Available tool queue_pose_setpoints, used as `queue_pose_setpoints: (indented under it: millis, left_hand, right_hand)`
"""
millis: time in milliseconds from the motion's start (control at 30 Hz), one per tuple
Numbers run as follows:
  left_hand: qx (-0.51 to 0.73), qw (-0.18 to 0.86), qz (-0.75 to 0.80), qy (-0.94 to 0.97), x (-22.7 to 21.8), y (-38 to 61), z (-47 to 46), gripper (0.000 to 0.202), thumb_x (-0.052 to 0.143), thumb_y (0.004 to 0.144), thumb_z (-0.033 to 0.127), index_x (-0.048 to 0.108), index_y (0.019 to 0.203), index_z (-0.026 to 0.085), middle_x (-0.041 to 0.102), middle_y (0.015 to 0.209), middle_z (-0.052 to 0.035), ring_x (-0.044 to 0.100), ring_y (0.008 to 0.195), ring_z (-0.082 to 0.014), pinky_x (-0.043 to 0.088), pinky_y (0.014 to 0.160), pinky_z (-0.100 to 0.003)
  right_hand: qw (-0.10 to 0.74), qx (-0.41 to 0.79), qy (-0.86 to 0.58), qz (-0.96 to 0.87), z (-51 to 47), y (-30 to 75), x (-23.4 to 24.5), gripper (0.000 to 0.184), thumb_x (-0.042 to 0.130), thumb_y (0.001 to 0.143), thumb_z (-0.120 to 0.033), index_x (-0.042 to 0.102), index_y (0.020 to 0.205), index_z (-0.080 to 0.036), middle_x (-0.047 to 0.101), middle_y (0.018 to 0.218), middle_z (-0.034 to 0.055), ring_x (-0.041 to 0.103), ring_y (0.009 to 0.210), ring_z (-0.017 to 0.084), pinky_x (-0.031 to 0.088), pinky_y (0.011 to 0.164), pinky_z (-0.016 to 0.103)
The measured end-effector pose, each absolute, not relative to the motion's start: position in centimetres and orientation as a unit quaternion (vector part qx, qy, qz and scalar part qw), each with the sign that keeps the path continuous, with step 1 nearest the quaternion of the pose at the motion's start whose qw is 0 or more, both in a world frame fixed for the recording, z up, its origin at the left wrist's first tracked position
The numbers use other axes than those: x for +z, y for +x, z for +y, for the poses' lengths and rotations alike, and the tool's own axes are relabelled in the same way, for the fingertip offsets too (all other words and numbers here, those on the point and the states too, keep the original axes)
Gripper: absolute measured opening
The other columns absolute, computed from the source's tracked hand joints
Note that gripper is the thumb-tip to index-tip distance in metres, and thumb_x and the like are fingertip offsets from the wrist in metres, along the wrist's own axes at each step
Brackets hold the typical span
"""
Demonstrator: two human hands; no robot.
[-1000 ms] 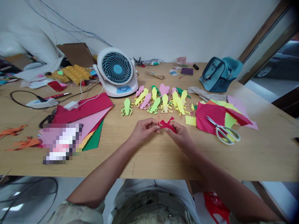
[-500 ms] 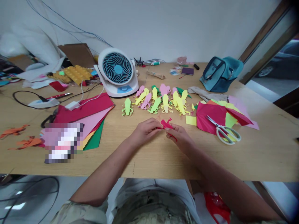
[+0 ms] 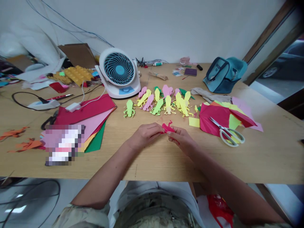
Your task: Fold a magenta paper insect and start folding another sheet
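Observation:
Just above the tabletop, both my hands pinch a small red folded paper figure [image 3: 168, 128] with thin curled legs. My left hand [image 3: 149, 132] grips its left side between thumb and fingers. From the right, my right hand [image 3: 180, 137] holds its body, and the fingers hide part of the paper. Beyond the hands lies a cluster of paper frogs in yellow, pink and green, among them a yellow paper frog [image 3: 168, 104]. A light green paper frog [image 3: 129, 109] sits a little apart to the left.
White-handled scissors [image 3: 231, 135] rest on red paper [image 3: 212, 118] at right. Stacked coloured sheets [image 3: 96, 139] and a blurred-out object [image 3: 65, 144] lie at left, near orange paper figures [image 3: 29, 144]. A white fan [image 3: 120, 71] and a blue bag [image 3: 224, 76] stand behind.
The red paper figure has shifted and turned slightly between my fingers. My hands stay close together in nearly the same place.

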State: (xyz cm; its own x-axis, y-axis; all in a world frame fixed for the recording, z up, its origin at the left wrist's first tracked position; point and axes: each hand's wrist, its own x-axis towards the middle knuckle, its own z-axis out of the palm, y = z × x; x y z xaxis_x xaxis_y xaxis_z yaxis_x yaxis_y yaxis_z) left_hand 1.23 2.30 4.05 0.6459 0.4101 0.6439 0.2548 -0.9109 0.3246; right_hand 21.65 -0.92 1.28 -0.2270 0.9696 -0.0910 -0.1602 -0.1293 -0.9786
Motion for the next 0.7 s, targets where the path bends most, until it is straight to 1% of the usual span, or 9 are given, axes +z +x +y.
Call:
queue_pose_setpoints:
  millis: [100,200,300,367,400,467,533,600,700]
  left_hand:
    - [0.372,0.089,0.185,0.905,4.0,1.2,2.4,0.022,0.050,0.101,0.024,0.070,0.098,0.017,0.076,0.092,-0.0090,0.071,0.086,-0.0133,0.053,0.074,-0.021]
    - [0.381,0.090,0.185,0.902,3.8,1.3,2.6,0.021,0.051,0.100,0.024,0.070,0.096,0.016,0.075,0.088,-0.0083,0.070,0.081,-0.0129,0.052,0.070,-0.020]
    - [0.392,0.133,0.192,0.890,3.7,1.3,2.7,0.017,0.055,0.098,0.022,0.071,0.096,0.017,0.076,0.090,-0.0077,0.070,0.083,-0.0137,0.052,0.073,-0.022]
    - [0.400,0.186,0.212,0.872,3.5,1.6,2.6,0.016,0.057,0.097,0.022,0.072,0.096,0.018,0.076,0.092,-0.0072,0.070,0.084,-0.0142,0.052,0.075,-0.023]
    - [0.407,0.218,0.234,0.856,3.3,1.8,2.4,0.014,0.059,0.095,0.022,0.073,0.095,0.019,0.075,0.090,-0.0065,0.069,0.082,-0.0140,0.052,0.073,-0.023]
    - [0.430,0.299,0.296,0.798,2.9,2.3,2.1,0.010,0.064,0.090,0.023,0.073,0.090,0.018,0.072,0.081,-0.0040,0.066,0.071,-0.0122,0.049,0.065,-0.022]
    - [0.453,0.407,0.353,0.710,2.6,3.2,1.6,0.010,0.068,0.086,0.026,0.070,0.085,0.017,0.067,0.072,-0.0010,0.060,0.062,-0.0103,0.048,0.058,-0.021]
    - [0.464,0.514,0.368,0.621,2.4,4.0,1.1,0.018,0.072,0.080,0.033,0.066,0.082,0.016,0.065,0.071,0.0001,0.060,0.061,-0.0104,0.051,0.057,-0.022]
    - [0.478,0.599,0.379,0.518,2.4,5.0,0.6,0.032,0.080,0.071,0.040,0.059,0.077,0.016,0.062,0.067,0.0022,0.060,0.060,-0.0102,0.053,0.055,-0.021]
  right_hand:
    - [0.444,0.587,-0.441,-0.514,-1.1,21.7,1.3,0.032,0.074,0.078,-0.050,0.062,0.077,-0.020,0.045,0.062,-0.0050,0.035,0.059,0.011,0.025,0.057,0.028]
    - [0.439,0.550,-0.467,-0.535,-1.2,21.8,1.4,0.031,0.070,0.079,-0.050,0.061,0.079,-0.021,0.041,0.063,-0.0057,0.033,0.059,0.012,0.024,0.058,0.028]
    - [0.440,0.527,-0.485,-0.542,-1.2,21.8,1.5,0.029,0.069,0.078,-0.048,0.060,0.079,-0.021,0.041,0.064,-0.0055,0.033,0.060,0.013,0.024,0.059,0.028]
    - [0.441,0.519,-0.492,-0.542,-1.2,21.8,1.7,0.028,0.067,0.078,-0.048,0.060,0.080,-0.021,0.043,0.065,-0.0050,0.034,0.060,0.013,0.025,0.059,0.028]
    - [0.442,0.513,-0.494,-0.545,-1.2,21.8,1.8,0.027,0.066,0.079,-0.047,0.060,0.080,-0.021,0.043,0.065,-0.0049,0.034,0.060,0.013,0.025,0.058,0.027]
    - [0.447,0.493,-0.495,-0.558,-1.2,21.8,1.9,0.026,0.065,0.080,-0.046,0.058,0.079,-0.021,0.044,0.066,-0.0047,0.035,0.060,0.013,0.026,0.058,0.027]
    - [0.458,0.466,-0.497,-0.571,-1.2,21.8,1.9,0.025,0.064,0.082,-0.045,0.057,0.077,-0.021,0.043,0.066,-0.0046,0.035,0.060,0.013,0.026,0.057,0.027]
    - [0.467,0.441,-0.500,-0.581,-1.2,21.7,2.0,0.024,0.063,0.082,-0.043,0.054,0.075,-0.021,0.043,0.065,-0.0046,0.035,0.060,0.013,0.027,0.057,0.027]
    - [0.475,0.408,-0.503,-0.596,-1.3,21.6,2.2,0.026,0.062,0.082,-0.043,0.051,0.072,-0.022,0.042,0.064,-0.0048,0.034,0.059,0.012,0.027,0.056,0.027]
